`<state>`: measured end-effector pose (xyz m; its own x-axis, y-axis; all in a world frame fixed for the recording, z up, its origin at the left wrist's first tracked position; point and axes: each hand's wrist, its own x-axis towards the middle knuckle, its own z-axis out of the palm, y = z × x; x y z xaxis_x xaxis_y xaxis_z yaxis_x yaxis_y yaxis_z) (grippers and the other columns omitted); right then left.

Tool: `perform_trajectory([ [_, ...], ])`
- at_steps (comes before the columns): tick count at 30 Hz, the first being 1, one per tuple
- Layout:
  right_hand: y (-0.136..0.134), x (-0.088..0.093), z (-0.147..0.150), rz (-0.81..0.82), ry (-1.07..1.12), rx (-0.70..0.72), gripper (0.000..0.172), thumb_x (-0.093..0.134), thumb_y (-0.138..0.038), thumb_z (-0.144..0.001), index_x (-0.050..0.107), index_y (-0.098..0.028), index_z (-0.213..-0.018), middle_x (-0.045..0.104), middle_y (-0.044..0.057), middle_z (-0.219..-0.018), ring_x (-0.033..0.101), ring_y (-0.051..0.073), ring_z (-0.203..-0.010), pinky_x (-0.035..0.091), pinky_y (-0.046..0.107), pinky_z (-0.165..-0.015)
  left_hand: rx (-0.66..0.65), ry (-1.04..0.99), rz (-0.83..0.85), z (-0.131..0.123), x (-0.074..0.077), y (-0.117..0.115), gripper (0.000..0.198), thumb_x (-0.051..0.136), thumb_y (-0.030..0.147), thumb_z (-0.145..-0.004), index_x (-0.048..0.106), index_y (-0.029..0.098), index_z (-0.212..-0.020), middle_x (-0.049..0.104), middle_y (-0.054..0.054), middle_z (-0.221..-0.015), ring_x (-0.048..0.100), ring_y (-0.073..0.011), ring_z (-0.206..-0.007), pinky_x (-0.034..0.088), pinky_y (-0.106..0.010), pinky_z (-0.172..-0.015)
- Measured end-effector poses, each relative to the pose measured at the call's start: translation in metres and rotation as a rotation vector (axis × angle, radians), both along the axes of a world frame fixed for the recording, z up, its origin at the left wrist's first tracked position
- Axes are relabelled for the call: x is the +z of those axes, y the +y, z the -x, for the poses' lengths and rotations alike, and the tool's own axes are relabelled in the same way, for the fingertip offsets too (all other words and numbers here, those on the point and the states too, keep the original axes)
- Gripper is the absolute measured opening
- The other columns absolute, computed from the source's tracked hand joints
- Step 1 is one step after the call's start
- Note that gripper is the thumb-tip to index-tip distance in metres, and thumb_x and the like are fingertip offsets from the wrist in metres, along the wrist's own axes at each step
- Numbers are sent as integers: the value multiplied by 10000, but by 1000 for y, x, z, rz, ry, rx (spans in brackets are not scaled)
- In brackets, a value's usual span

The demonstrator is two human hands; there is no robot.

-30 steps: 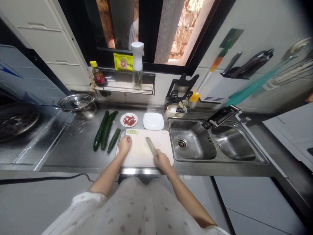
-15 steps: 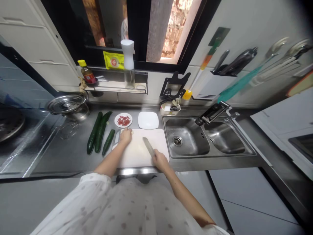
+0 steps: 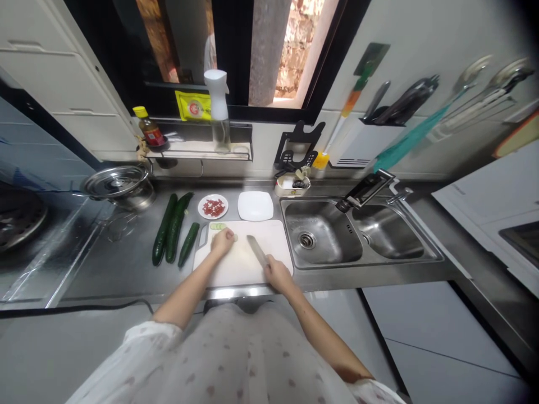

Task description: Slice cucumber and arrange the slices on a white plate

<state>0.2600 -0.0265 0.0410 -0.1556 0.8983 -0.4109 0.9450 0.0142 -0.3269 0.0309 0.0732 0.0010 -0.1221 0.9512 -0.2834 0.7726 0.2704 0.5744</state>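
My right hand [image 3: 278,274] is wrapped round the handle of a kitchen knife [image 3: 256,249], its blade slanting up and left over the white cutting board [image 3: 236,275]. My left hand [image 3: 221,242] is closed above the board's left half. A small pale piece [image 3: 234,238] shows at its fingertips, too small to name. Just beyond that hand, several thin green-rimmed cucumber slices [image 3: 218,226] lie in a row near the board's top left corner. Left of the board rests a short piece of cucumber [image 3: 188,244], with two long cucumbers [image 3: 172,238] beside it.
Behind the board stand a plate of chopped red pieces [image 3: 213,207] and a white square plate [image 3: 255,206]. A steel double sink [image 3: 320,235] lies to the right. A lidded pot [image 3: 120,185] is at the back left. Above is a shelf [image 3: 202,152] with bottles.
My left hand has moved right and slightly toward me, away from the board's top left corner, uncovering the cucumber slices. My right hand and the knife have barely moved.
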Motion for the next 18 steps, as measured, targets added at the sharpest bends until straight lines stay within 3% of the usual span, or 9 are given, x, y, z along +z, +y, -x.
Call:
perform_trajectory([
  [7,-1,13,4,35,-39,7,299,363,-184,-927,465,-194,-1209,671,77,-1008,607,177,-907,327,244,-683,-33,-49,55,-14,-16,-26,121,615,239,-810,650,217,-923,700,-6,-856,624,-153,-816,427,-230,-711],
  [12,-4,17,6,30,-54,62,301,364,-174,-921,467,-196,-1202,670,84,-1019,611,185,-925,346,250,-705,-55,50,-52,-9,-25,-29,202,588,214,-816,631,215,-1014,673,-41,-971,613,-175,-891,433,-258,-775],
  [18,-8,17,10,32,-65,179,299,366,-156,-911,468,-206,-1189,667,88,-1057,616,190,-932,371,265,-738,-19,15,-80,-3,-34,-26,163,567,179,-827,635,170,-975,671,-48,-898,610,-173,-867,435,-257,-789],
])
